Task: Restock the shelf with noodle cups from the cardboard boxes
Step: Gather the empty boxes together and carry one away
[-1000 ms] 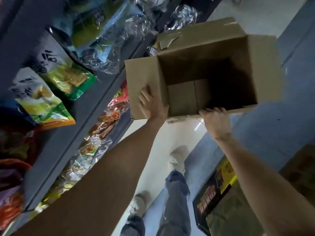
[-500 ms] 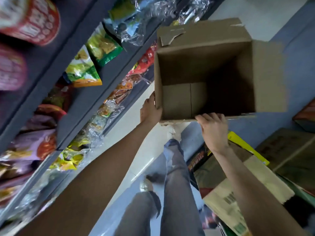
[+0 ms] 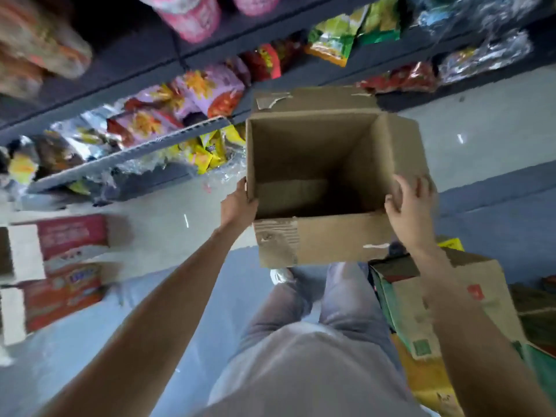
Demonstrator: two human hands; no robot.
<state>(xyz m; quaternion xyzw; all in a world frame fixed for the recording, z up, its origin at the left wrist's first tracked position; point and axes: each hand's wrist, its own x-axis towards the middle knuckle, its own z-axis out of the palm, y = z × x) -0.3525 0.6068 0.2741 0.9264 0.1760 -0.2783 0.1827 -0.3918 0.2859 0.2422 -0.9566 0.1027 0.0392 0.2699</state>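
Observation:
I hold an open brown cardboard box [image 3: 325, 239] in front of me, above my legs. Nothing shows inside it. My left hand [image 3: 238, 206] grips its left wall near the front corner. My right hand [image 3: 410, 206] clasps its right wall, fingers over the rim. Pink noodle cups [image 3: 192, 16] stand on the dark shelf [image 3: 126, 76] at the upper left, blurred. Bags of snacks fill the lower shelves.
Red and white cartons [image 3: 63, 272] lie on the floor at the left. More cardboard boxes [image 3: 436, 311] are stacked at my right side. Grey floor [image 3: 168, 224] runs between the shelf and my feet. Foil snack packs [image 3: 484, 55] hang over the shelf edges.
The view has swung down and to the left, so the shelf now runs across the top. The box is lower and closer to my body. My right hand shifted from the front edge to the right wall.

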